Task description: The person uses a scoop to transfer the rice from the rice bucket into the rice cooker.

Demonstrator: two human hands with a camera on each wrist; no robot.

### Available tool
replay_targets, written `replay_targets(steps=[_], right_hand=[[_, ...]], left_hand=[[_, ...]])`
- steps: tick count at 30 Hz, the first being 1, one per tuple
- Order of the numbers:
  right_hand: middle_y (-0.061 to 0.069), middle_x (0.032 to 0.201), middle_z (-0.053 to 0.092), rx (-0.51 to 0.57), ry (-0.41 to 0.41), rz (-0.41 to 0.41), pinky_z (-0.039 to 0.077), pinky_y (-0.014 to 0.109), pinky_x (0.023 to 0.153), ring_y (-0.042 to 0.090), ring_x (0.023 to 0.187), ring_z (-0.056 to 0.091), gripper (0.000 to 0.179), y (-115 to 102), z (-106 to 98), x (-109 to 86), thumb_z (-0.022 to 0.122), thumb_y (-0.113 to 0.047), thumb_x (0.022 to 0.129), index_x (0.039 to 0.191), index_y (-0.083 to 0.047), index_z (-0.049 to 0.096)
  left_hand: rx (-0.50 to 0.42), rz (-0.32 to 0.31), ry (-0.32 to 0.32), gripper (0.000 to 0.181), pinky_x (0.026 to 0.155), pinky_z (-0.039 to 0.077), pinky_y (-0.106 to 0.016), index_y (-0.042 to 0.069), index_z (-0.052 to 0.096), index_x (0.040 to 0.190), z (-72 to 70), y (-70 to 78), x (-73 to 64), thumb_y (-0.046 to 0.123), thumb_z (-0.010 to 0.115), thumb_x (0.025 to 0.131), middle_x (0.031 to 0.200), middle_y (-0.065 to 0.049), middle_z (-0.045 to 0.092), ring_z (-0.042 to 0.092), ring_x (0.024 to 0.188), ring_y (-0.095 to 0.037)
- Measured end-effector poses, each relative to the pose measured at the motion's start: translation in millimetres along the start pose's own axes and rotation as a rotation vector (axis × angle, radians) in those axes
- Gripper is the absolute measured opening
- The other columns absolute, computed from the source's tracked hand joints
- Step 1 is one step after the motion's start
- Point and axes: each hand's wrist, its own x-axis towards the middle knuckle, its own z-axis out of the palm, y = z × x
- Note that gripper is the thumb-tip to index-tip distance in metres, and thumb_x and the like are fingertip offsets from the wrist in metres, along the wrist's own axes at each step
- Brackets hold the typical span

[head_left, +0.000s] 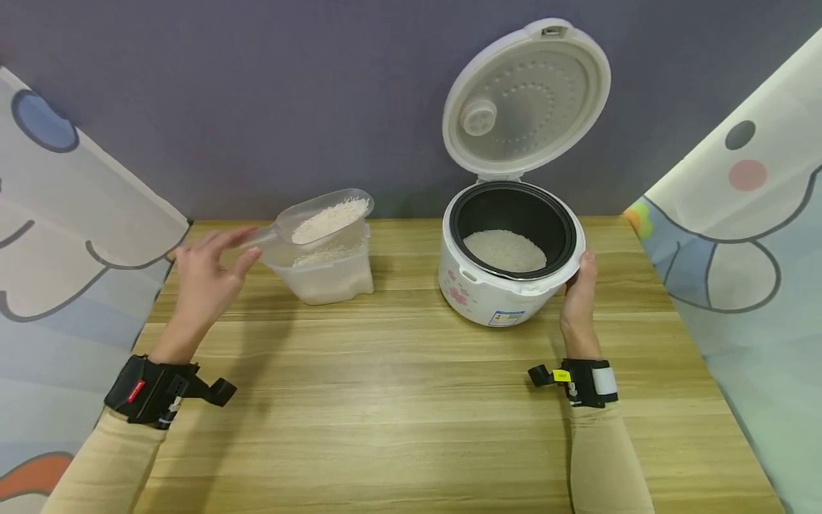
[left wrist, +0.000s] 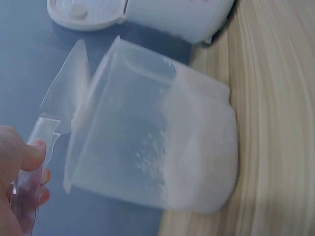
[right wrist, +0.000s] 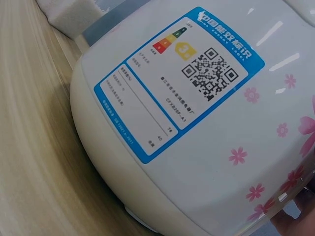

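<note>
My left hand pinches the handle of a clear plastic scoop heaped with white rice. The scoop is just above the open top of a translucent container, which is partly filled with rice and stands at the table's back left. On the right, a white rice cooker with pink flowers has its lid raised. Rice lies in its black inner pot. My right hand holds the cooker's right side, thumb near the rim; its other fingers are mostly hidden.
The wooden table runs back to a grey wall. Cartoon-printed sheets hang along both sides. The raised lid stands up close in front of the wall.
</note>
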Motion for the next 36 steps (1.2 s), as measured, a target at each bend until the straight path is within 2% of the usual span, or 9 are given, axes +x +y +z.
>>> replay_targets(steps=[2,8,20,29,36], right_hand=[[-0.004,0.129,0.064,0.002,0.003,0.009,0.035,0.024,0.107,0.015,0.127,0.052,0.048,0,1,-0.1,0.033,-0.037,0.111,0.137,-0.013,0.065],[-0.005,0.128,0.062,-0.014,0.004,0.027,0.034,0.024,0.104,0.014,0.125,0.052,0.049,-1,3,-1.0,0.030,-0.037,0.110,0.136,-0.013,0.065],[-0.003,0.130,0.062,-0.026,-0.005,0.020,0.034,0.027,0.104,0.015,0.125,0.052,0.050,0,1,-0.6,0.031,-0.038,0.110,0.138,-0.013,0.064],[-0.003,0.127,0.063,-0.011,0.008,0.018,0.035,0.025,0.103,0.014,0.122,0.053,0.050,0,0,-1.0,0.031,-0.039,0.110,0.135,-0.012,0.065],[-0.003,0.128,0.063,-0.001,0.011,0.013,0.035,0.025,0.103,0.014,0.122,0.053,0.049,0,0,-1.5,0.031,-0.038,0.110,0.135,-0.013,0.065]], left_hand=[[0.000,0.000,-0.004,0.034,0.090,0.021,-0.045,-0.001,0.072,0.124,1.9,8.2,1.7,0.002,0.076,0.090,0.114,-0.029,0.071,0.062,0.107,-0.046],[-0.012,0.011,-0.021,0.034,0.090,0.024,-0.056,0.002,0.072,0.125,11.6,34.8,6.3,0.005,0.076,0.092,0.112,-0.028,0.071,0.062,0.106,-0.046],[-0.052,-0.016,-0.062,0.034,0.097,0.026,-0.057,0.005,0.071,0.129,39.2,85.3,21.9,0.010,0.073,0.095,0.115,-0.022,0.072,0.061,0.106,-0.041],[-0.055,0.024,-0.023,0.036,0.100,0.029,-0.057,0.009,0.072,0.129,70.2,119.8,34.3,0.016,0.076,0.094,0.114,-0.017,0.073,0.061,0.105,-0.038],[-0.034,0.090,-0.009,0.035,0.103,0.029,-0.055,0.011,0.073,0.129,89.7,148.9,40.8,0.020,0.076,0.095,0.114,-0.011,0.074,0.062,0.102,-0.034]])
